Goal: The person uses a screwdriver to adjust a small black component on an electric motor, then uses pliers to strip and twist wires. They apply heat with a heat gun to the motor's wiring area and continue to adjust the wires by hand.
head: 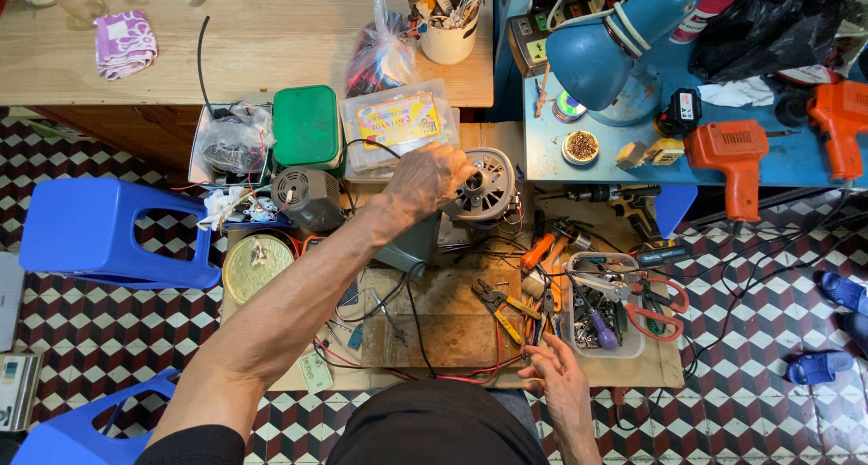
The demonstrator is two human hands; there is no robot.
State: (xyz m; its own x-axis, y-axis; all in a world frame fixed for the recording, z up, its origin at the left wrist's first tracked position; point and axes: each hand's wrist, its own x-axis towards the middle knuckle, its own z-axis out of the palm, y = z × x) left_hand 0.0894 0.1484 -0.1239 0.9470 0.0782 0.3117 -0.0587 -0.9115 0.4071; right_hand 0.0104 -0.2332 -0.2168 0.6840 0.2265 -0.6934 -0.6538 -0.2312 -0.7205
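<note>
The person sits low over a board (452,316) laid on a floor of red, black and white cube-pattern tiles (117,325), with a blue plastic stool (86,230) off to one side. The left hand (427,180) reaches forward and closes its fingers over the rim of a round grey electric motor (484,189) at the far edge of the board, just in front of a clear plastic box (398,126) and a green box (307,126). The right hand (561,379) hovers near the board's close edge, fingers loosely spread, holding nothing, beside red wires (470,374) and pliers (497,302). A tray of tools with red-handled scissors (655,316) sits to the right. Beyond, a blue bench (768,171) carries a blue lamp (615,40) and orange drills (732,157).
</note>
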